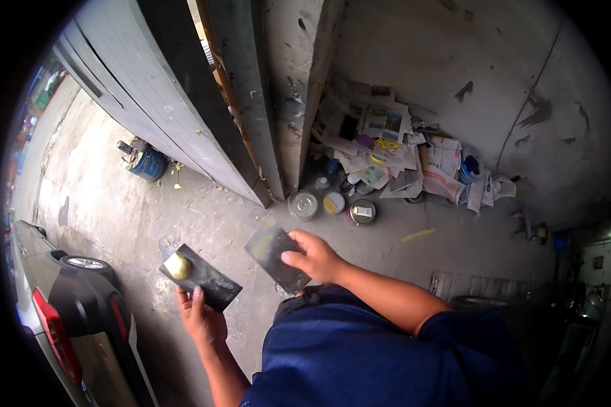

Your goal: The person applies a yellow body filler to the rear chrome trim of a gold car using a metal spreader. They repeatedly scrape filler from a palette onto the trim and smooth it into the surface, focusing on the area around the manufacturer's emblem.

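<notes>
My left hand [202, 320] grips the lower edge of a dark, rectangular putty spreader [214, 283], thumb on top. A rounded pale-yellow lump of putty [178, 266] sits near its upper left corner. To the right, my right hand [317, 258] pinches a second dark flat spreader [278, 266], slightly blurred, with yellowish smears near its far end. The two spreaders are apart, with a gap of concrete floor showing between them.
A parked car [91, 319] stands at the left. Beyond my hands are a grey metal door [163, 102], a blue bucket [149, 165] and several round tins, one with a silvery lid [303, 205]. Newspapers [387, 125] are heaped against the wall.
</notes>
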`<state>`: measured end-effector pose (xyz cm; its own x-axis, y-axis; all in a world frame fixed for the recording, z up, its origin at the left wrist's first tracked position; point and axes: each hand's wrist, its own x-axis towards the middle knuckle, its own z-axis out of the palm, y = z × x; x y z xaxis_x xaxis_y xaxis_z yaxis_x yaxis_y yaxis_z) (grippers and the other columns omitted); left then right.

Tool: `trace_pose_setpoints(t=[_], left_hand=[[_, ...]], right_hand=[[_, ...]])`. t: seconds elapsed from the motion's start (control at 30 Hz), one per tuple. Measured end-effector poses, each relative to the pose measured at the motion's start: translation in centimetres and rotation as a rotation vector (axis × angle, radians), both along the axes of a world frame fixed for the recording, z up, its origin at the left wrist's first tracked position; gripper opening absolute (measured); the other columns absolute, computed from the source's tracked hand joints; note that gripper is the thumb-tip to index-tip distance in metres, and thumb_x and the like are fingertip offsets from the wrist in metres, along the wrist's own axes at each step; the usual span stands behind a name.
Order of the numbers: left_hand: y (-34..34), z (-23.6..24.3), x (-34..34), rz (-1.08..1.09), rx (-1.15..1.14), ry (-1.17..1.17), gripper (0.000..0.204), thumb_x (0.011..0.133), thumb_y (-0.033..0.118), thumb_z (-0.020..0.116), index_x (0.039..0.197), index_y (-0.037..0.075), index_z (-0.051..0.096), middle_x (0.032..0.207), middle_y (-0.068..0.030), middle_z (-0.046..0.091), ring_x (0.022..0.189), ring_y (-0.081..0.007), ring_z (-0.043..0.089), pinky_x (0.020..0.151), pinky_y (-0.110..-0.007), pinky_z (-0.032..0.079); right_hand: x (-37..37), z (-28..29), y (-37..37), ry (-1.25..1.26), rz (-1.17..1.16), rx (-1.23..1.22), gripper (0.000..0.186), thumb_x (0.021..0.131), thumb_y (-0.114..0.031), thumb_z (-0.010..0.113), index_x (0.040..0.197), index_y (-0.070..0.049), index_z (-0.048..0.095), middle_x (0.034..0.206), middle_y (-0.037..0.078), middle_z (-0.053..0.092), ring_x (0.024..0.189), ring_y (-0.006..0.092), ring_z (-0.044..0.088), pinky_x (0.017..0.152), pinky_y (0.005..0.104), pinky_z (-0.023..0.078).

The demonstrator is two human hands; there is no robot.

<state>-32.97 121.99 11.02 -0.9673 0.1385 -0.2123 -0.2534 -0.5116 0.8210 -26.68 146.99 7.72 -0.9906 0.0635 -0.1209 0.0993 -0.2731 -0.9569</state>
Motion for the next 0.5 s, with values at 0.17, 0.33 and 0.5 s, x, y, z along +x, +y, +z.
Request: trace_pose_setpoints(t=[0.17,0.33,0.5], left_hand=[[2.0,-0.1,-0.4,-0.075,0.028,-0.021,0.038,0.085,0.002,0.058,0.122,0.004,0.048,0.114,-0.0065,0.059,0.106,-0.0162,0.055,0.098,-0.033,0.038],[2.8,-0.4,-0.6,-0.131,0.054,-0.089,0.035,0.086,0.0,0.056,0.119,0.004,0.048,0.113,-0.0079,0.06,0.106,-0.0163,0.056,0.096,-0.032,0.041],[2.4,-1.0,-0.5,-0.215,0.052,-0.194,0.037,0.084,0.002,0.06,0.119,0.004,0.046,0.104,-0.0098,0.061,0.094,-0.0163,0.06,0.084,-0.032,0.048]], right_hand=[[0.7,0.8,1.0,0.01,-0.142,-0.048,0.033,0.088,-0.014,0.057,0.117,0.002,0.051,0.107,0.005,0.059,0.096,0.0107,0.054,0.087,0.0278,0.045],[1.6,0.2,1.8,-0.073,-0.188,-0.029,0.032,0.088,-0.01,0.055,0.117,0.002,0.051,0.107,0.004,0.058,0.096,0.0091,0.054,0.086,0.0255,0.044],[2.7,0.3,1.4,-0.079,-0.265,-0.015,0.032,0.088,-0.012,0.054,0.117,0.002,0.051,0.106,0.005,0.058,0.096,0.0111,0.054,0.086,0.0269,0.043]])
